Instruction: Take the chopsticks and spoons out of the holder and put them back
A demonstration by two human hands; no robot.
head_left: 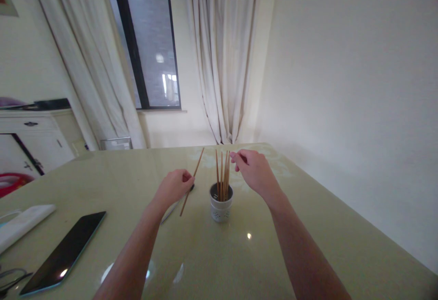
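Note:
My left hand (175, 185) is closed in a pinch on a wooden chopstick (199, 162), which it holds tilted above the table, left of the cup. In the middle stands a white chopstick holder (221, 211) with a patterned lower wall and a dark inside. Several chopsticks (221, 172) stand upright in it. My right hand (255, 168) is to the right of the holder, its thumb and finger pinched at the upper end of the rightmost chopstick. Behind my left hand lies a thin grey item (171, 211) with a dark end, partly hidden.
The glossy pale green table (308, 245) reaches toward a window and curtains. A black-screened tablet (66, 252) lies at the front left, beside a white power strip (27, 222) and a dark cable (13, 279). A wall (359, 108) runs along the right side.

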